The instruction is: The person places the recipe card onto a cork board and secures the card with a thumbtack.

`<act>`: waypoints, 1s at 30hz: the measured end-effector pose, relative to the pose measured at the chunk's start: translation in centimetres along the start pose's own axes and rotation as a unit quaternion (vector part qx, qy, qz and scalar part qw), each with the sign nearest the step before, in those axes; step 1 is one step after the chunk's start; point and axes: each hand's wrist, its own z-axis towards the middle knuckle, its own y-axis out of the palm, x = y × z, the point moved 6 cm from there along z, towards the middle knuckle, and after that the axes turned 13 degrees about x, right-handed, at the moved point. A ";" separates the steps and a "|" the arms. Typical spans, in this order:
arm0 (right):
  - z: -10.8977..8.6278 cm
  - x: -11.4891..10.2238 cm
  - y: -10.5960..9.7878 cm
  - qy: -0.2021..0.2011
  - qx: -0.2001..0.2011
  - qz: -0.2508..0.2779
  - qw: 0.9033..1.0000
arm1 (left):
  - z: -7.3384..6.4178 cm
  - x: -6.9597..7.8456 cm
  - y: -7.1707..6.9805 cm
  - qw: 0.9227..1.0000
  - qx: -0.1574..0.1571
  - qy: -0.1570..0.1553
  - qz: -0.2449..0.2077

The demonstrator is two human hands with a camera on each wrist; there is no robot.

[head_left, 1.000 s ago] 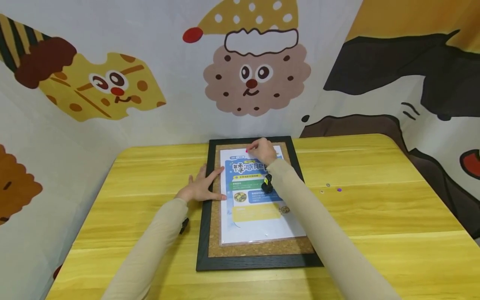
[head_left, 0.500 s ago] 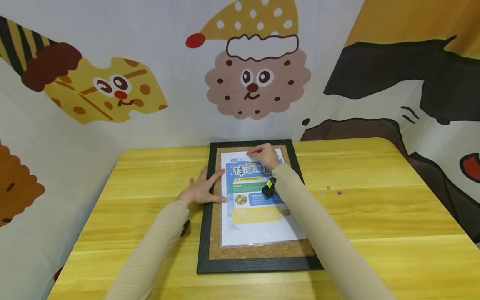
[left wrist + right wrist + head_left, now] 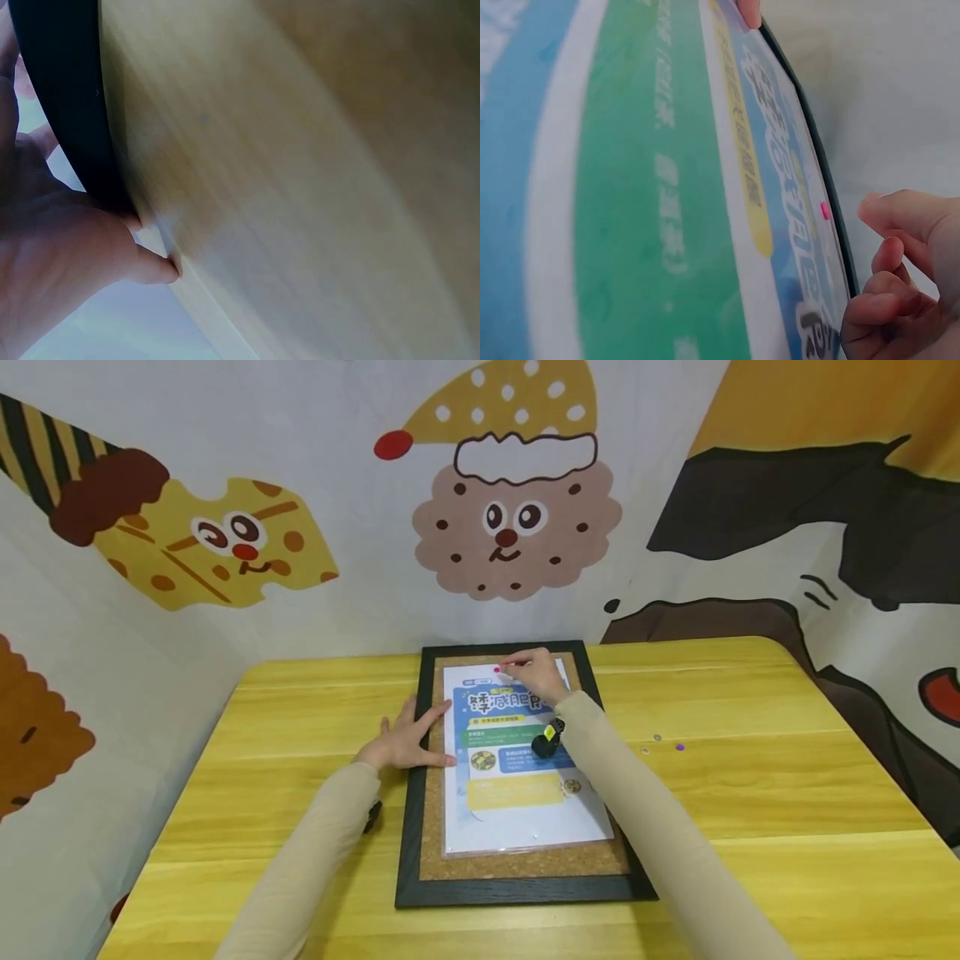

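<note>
A laminated poster (image 3: 517,827) with blue, green and yellow print lies on a black-framed corkboard (image 3: 525,864). Near its top edge sits a pink pushpin (image 3: 497,670), also seen in the right wrist view as a pink pushpin (image 3: 826,210) standing against the sheet. My right hand (image 3: 536,675) hovers just right of the pin; in the right wrist view a gap shows between its fingertips and the pin, its lower fingers bent. My left hand (image 3: 405,743) spreads over the board's left frame, thumb and forefinger reaching the poster's left edge. In the left wrist view the black frame (image 3: 67,97) hides part of the fingers.
To the right of the board, on the yellow wood-grain table (image 3: 750,793), lie a small purple piece (image 3: 680,747) and two tiny pale pieces. A cartoon-printed cloth (image 3: 360,610) stands right behind the table.
The right hand's fingers have drawn off the pink pushpin, slightly to the right, and the pin stays on the poster. The left hand keeps its place; the head view has tilted a little.
</note>
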 end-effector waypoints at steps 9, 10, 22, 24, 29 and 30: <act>-0.8 0.2 -1.6 -0.011 0.001 0.017 1.000 | 0.0 0.1 0.0 1.000 -0.002 0.003 0.003; -0.9 0.2 -1.8 -0.014 0.004 0.014 1.000 | 0.0 0.1 0.0 1.000 -0.002 0.003 0.002; -2.0 0.3 -3.4 -0.068 0.015 -0.016 0.997 | -0.1 0.1 0.0 1.000 -0.002 0.009 0.000; -2.1 0.3 -3.7 -0.076 0.018 -0.017 0.997 | -0.1 0.2 0.0 1.000 -0.002 0.010 -0.001; -2.5 0.5 -4.2 -0.079 0.016 -0.007 0.997 | 0.0 0.1 -0.1 1.000 0.000 0.008 -0.004; -2.5 0.5 -4.3 -0.075 0.016 -0.006 0.997 | 0.0 0.1 -0.1 1.000 0.000 0.008 -0.005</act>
